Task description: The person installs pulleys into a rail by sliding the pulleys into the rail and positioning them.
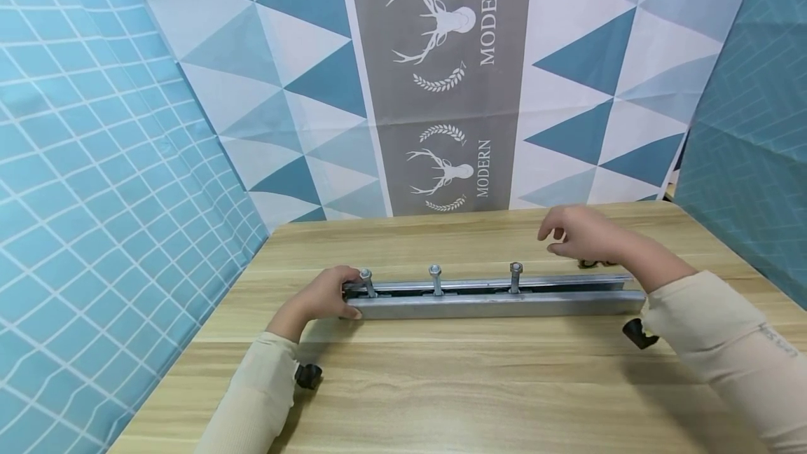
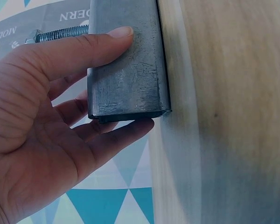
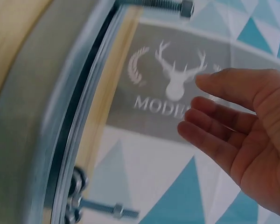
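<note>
A grey metal channel [image 1: 492,305] lies lengthwise across the table. Three threaded bolts, a left one [image 1: 368,282], a middle one [image 1: 436,279] and a right one [image 1: 515,277], stand up from its slot. My left hand [image 1: 324,294] grips the channel's left end; in the left wrist view the thumb presses the channel's side wall [image 2: 130,79] and the other fingers reach round its end and far side. Above the channel's right part my right hand [image 1: 583,233] hovers, fingers loosely bent, holding nothing. The right wrist view shows this hand [image 3: 252,126] apart from the channel.
Behind the channel, partly hidden below my right hand, lie small dark parts [image 1: 595,263]. The right wrist view shows a bolt with round pieces [image 3: 107,207] there. Patterned cloth [image 1: 447,90] hangs at the wooden table's [image 1: 441,384] back edge, with more cloth on both sides.
</note>
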Available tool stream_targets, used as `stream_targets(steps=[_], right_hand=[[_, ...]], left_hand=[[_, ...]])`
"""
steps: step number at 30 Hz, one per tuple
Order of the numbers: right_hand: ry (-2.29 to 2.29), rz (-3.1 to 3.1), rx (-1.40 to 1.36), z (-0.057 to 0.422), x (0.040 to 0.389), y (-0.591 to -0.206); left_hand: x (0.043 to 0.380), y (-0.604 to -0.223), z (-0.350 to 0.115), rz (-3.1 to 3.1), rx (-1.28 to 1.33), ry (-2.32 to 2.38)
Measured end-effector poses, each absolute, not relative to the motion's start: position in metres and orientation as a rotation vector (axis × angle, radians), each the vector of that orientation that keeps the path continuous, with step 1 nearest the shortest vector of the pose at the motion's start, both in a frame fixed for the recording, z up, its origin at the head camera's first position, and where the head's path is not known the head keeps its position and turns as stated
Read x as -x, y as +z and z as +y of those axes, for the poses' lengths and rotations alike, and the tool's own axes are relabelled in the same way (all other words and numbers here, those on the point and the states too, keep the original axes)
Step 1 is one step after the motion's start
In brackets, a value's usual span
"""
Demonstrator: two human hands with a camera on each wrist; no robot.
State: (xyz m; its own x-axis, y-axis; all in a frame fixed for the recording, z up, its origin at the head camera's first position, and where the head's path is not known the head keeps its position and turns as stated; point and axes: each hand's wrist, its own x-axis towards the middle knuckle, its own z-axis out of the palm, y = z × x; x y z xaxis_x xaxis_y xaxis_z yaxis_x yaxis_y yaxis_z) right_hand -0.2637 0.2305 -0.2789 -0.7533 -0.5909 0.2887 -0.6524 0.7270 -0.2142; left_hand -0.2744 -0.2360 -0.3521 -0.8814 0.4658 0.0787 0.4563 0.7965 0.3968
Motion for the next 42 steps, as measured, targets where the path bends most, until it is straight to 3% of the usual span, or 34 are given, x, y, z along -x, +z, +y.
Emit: stream_targets(steps=[22,42], right_hand=[[0.335,-2.9,-0.595,0.292,0.308,-0.283],[0.442,-3.023,-0.505,0.303,0.323,-0.301]], left_hand=[[0.274,-0.351,-0.236,2.954,-0.775,0.662],[0.277,-0.353,-0.238,2.938,-0.801,0.675]])
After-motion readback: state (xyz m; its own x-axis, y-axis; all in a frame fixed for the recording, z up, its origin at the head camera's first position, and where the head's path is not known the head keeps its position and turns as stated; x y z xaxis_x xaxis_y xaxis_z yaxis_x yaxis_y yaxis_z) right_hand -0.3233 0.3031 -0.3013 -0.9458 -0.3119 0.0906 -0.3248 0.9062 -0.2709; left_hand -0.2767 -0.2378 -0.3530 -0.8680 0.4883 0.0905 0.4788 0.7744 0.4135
